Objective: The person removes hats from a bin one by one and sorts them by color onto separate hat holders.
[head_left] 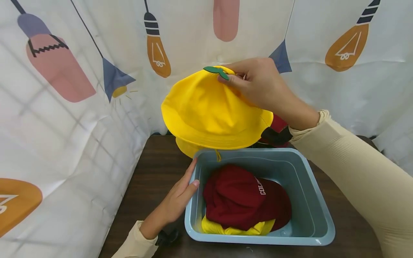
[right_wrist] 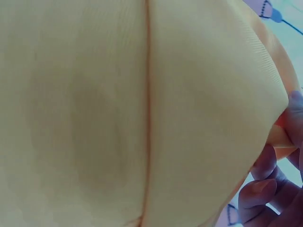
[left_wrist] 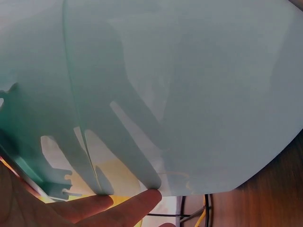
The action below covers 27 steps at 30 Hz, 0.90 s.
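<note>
In the head view my right hand pinches the crown of a yellow bucket hat beside its green leaf trim. The hat hangs over the back rim of a light blue plastic tub, brim down, with a thin yellow cord dangling from it. My left hand rests with extended fingers against the tub's left wall. Inside the tub a dark red cap with white lettering lies on top of a yellow cloth item, mostly hidden. Yellow fabric fills most of the right wrist view.
The tub stands on a dark wood table. Behind it, partly covered by the right wrist, is another red item. A white curtain with lamp prints hangs at the back and left. Dark cables show in the left wrist view.
</note>
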Tool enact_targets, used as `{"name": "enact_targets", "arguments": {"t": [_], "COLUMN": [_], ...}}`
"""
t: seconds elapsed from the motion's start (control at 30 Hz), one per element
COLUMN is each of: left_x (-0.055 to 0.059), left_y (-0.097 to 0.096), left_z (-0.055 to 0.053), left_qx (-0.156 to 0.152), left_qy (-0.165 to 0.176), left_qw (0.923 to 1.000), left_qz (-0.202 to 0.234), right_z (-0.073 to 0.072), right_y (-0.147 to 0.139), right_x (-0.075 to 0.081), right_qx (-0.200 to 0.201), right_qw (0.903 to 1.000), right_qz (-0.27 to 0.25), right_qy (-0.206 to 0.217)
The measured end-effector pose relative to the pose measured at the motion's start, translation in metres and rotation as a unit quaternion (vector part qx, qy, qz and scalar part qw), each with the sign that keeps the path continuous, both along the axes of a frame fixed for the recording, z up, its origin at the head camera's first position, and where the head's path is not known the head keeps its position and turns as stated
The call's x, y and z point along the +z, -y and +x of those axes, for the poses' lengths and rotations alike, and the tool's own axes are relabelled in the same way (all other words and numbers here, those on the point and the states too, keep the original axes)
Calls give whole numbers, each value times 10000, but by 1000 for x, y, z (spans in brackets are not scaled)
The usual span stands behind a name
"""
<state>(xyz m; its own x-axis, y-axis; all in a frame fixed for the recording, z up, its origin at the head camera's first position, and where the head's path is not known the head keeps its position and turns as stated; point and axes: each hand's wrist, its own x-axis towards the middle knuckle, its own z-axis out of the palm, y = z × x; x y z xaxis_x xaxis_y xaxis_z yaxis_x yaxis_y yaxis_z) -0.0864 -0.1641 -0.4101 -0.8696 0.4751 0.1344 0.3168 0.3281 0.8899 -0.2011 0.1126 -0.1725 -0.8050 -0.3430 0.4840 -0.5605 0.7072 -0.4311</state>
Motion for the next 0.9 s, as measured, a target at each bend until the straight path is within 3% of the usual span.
{"name": "enact_targets", "arguments": {"t": [0.3,0.53,0.73,0.9], "left_x": [0,0,-1,0], "left_y": [-1,0,0,-1], "left_z": [1,1,0,0], "left_qx": [-117,-105,-123,-169], "left_qy": [239,213,162,193], "left_qw": [9996,9996,9997,9995], "left_qz": [118,167,152,184], "right_z": [-33,-54,-61,-57], "right_y": [31,56,77,98], "right_x": [-15,-31,-46,-41], "right_qx": [147,-174,-233,-146], "right_qw": [9994,9958,9976,9964], "right_qz": [253,674,2,-617], "right_qy": [178,589,650,561]}}
